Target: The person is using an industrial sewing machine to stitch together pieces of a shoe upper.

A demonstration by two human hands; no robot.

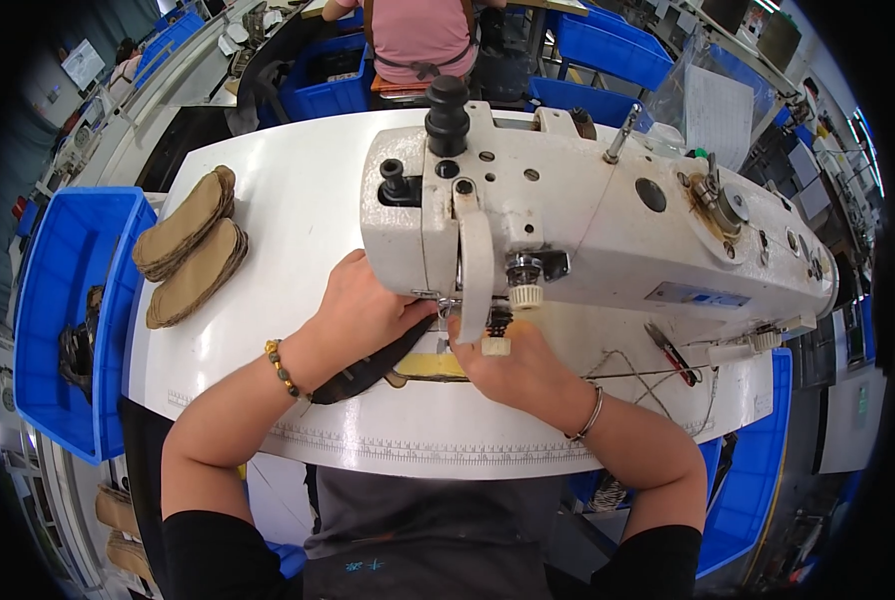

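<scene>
At the needle end of a white sewing machine (578, 215), both my hands are on a dark curved piece with a yellow lining (436, 366). It looks like a shoe upper. My left hand (360, 312) is closed, its thumb and fingers gripping the dark edge just left of the presser foot. To the right of the foot, my right hand (516, 368) has its fingers bent round the yellow side; the machine's lever and thumb screw partly hide them. The needle point itself is hidden between my hands.
Two stacks of brown insole-shaped pieces (200, 272) lie at the table's left. Red-handled snips (674, 354) and a loose cord (628, 372) rest at right. Blue bins (68, 320) stand beside the white table (298, 190). A person in pink (420, 40) sits beyond.
</scene>
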